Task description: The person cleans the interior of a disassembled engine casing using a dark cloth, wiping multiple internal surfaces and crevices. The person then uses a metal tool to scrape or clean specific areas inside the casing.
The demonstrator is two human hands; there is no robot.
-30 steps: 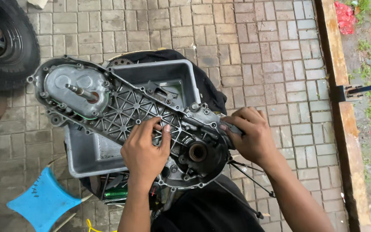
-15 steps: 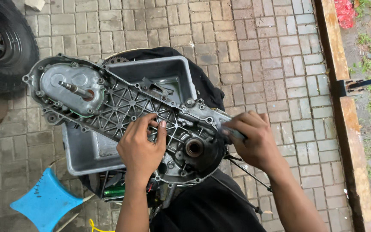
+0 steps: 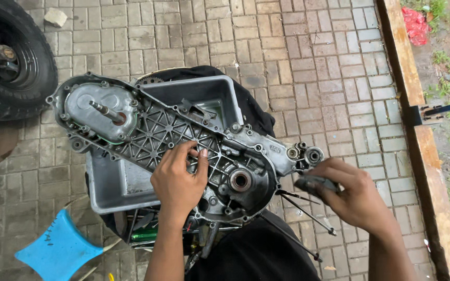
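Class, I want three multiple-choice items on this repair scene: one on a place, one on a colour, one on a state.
1. Where does the ribbed grey metal engine casing lie?
A. across a grey plastic tub
B. on grass
C. inside a tyre

2. What colour is the plastic stool at lower left?
A. red
B. blue
C. yellow

3. What is the right hand doing?
A. resting empty
B. pressing the casing
C. gripping a small dark object

Answers: A, the casing spans the tub's rim; B, the stool is plainly blue; C, the fingers are closed round the object beside the casing, while the left hand rests on the ribs.
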